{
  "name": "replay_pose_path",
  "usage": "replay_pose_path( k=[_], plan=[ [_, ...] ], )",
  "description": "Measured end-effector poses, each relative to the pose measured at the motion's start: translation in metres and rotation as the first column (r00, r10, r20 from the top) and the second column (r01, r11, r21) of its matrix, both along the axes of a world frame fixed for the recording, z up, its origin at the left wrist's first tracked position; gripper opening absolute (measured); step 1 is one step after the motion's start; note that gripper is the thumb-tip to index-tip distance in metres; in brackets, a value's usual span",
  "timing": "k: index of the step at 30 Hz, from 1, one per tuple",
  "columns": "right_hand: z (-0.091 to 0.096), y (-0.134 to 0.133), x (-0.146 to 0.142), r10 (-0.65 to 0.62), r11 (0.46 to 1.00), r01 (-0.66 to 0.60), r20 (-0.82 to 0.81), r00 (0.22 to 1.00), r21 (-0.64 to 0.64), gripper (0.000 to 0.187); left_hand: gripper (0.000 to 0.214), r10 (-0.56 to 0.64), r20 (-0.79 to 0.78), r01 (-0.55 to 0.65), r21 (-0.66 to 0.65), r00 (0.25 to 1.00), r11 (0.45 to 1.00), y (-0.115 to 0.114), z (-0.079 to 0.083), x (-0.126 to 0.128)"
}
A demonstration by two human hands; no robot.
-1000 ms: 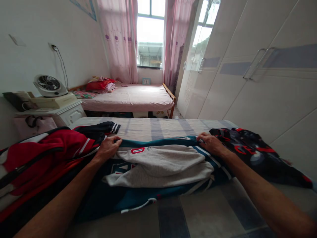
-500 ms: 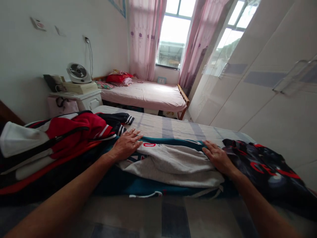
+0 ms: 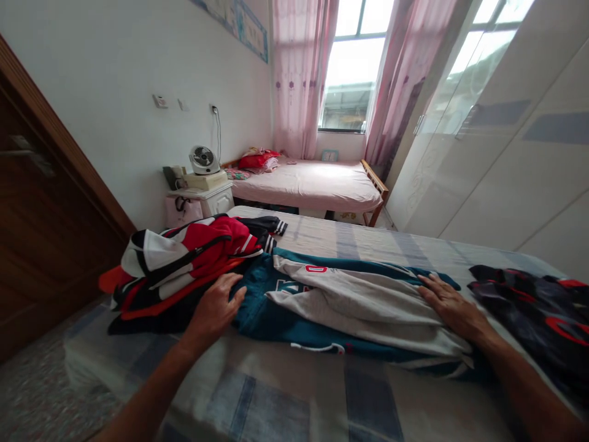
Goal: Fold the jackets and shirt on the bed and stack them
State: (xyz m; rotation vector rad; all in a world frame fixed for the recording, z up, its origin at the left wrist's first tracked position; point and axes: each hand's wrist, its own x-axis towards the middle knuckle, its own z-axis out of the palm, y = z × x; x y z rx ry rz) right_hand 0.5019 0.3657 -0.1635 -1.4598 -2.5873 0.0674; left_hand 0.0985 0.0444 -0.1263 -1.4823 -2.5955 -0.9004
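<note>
A teal-and-grey sweatshirt (image 3: pixel 350 301) lies flat across the near bed, its grey parts folded over the teal body. Red-and-white lettering shows on it, and a white strip runs along its near edge. My right hand (image 3: pixel 451 304) rests with outstretched fingers on its right end. At its left end is my left hand (image 3: pixel 218 307), fingers apart and holding nothing; whether it touches the cloth I cannot tell. Just beyond that hand is a heap of red, white and black jackets (image 3: pixel 184 258). Right of my right hand lies a dark garment with red lettering (image 3: pixel 529 307).
The near bed has a checked sheet (image 3: pixel 276 393). Beyond it are a pink bed (image 3: pixel 313 184) and a white nightstand (image 3: pixel 216 199) bearing a small fan (image 3: pixel 204 159). A white wardrobe (image 3: pixel 497 172) lines the right side; a brown door (image 3: pixel 46 215) stands at left.
The view has swung left, bringing the door and floor into sight. My left hand has moved off the lettered middle to the sweatshirt's left end. My right hand stays on its right part.
</note>
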Motion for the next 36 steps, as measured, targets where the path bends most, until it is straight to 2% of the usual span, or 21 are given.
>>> replay_pose_path(
  k=[2,5,11,14,17,19,21,25,27,29,31,33,36],
  plan=[
    [0.0,0.0,0.0,-0.021,1.0,0.021,-0.003,1.0,-0.021,0.059,0.047,0.023,0.03,-0.022,-0.026,0.999,0.999,-0.019,-0.006,0.008],
    [0.001,-0.002,0.0,-0.004,1.0,0.004,0.006,1.0,-0.014,0.058,0.05,0.035,-0.007,-0.036,-0.028,0.999,0.999,-0.03,-0.015,0.021],
    [0.003,-0.007,-0.003,-0.007,1.0,0.007,-0.014,1.0,0.026,0.056,0.064,0.231,-0.093,-0.24,-0.115,0.969,0.964,-0.04,-0.023,0.028],
    [0.003,-0.008,-0.003,-0.012,1.0,0.013,-0.022,1.0,0.025,0.056,0.066,0.267,0.01,-0.264,-0.108,0.964,0.958,-0.04,-0.021,0.025],
    [0.003,-0.007,-0.004,-0.033,0.999,0.033,-0.044,0.998,0.008,0.057,0.068,0.293,0.199,-0.286,-0.063,0.935,0.956,-0.035,-0.018,0.022],
    [0.003,-0.007,-0.004,-0.026,1.0,0.026,-0.045,0.999,0.0,0.057,0.07,0.302,0.395,-0.307,-0.053,0.867,0.95,-0.032,-0.016,0.019],
    [0.003,-0.007,-0.004,-0.001,1.0,0.001,-0.028,1.0,-0.006,0.057,0.067,0.254,0.578,-0.275,-0.053,0.776,0.96,-0.029,-0.015,0.018],
    [0.003,-0.007,-0.004,-0.013,0.999,0.012,-0.014,1.0,-0.03,0.059,0.051,0.108,0.781,-0.191,0.014,0.615,0.982,-0.024,-0.011,0.024],
    [0.004,-0.006,-0.003,-0.043,0.998,0.042,-0.032,0.999,-0.037,0.059,0.044,0.023,0.873,-0.23,0.103,0.488,0.968,-0.02,-0.008,0.032],
    [0.01,-0.008,-0.005,-0.044,0.999,0.043,-0.045,0.998,-0.013,0.056,0.039,-0.071,0.938,-0.335,0.191,0.34,0.923,-0.015,-0.005,0.041],
    [0.023,-0.015,-0.013,-0.018,0.998,0.021,-0.059,0.998,0.065,0.053,0.036,-0.156,0.963,-0.43,0.238,0.218,0.871,-0.01,-0.003,0.049],
    [0.041,-0.03,-0.03,0.042,0.985,-0.026,-0.087,0.995,0.171,0.053,0.035,-0.17,0.97,-0.49,0.234,0.173,0.839,-0.006,-0.001,0.055],
    [0.066,-0.061,-0.072,0.166,0.96,-0.129,-0.135,0.977,0.247,0.052,0.036,-0.074,0.976,-0.522,0.173,0.204,0.835,-0.004,0.001,0.057]
  ],
)
